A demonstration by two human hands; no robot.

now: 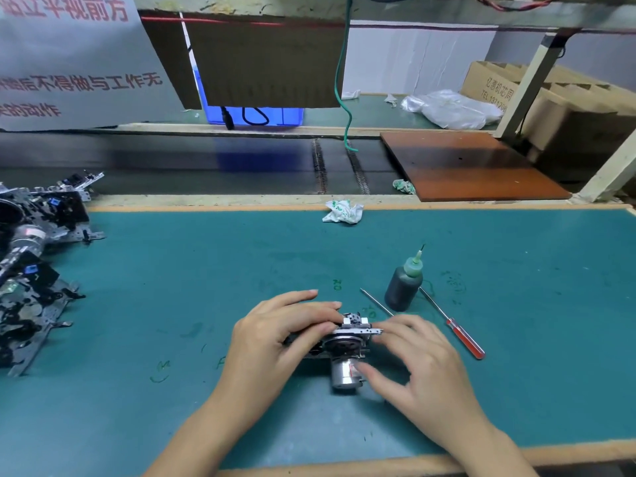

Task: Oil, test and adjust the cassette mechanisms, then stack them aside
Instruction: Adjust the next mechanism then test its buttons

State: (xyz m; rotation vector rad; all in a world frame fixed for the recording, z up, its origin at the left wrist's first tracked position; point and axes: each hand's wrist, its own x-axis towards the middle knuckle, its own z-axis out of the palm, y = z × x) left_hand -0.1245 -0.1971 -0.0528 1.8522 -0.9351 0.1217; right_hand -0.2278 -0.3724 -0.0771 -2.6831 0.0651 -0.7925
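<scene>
Testing one cassette mechanism by hand, near the worktop's front edge.

The left hand [275, 333] gripped the cassette mechanism [344, 342], a metal frame with silver motor facing front; the right hand [418, 368] pinched its right side. Likely testing; next probably needs the oil bottle [404, 285] or screwdriver [454, 325], then the pile [34, 256] at the left edge.
</scene>
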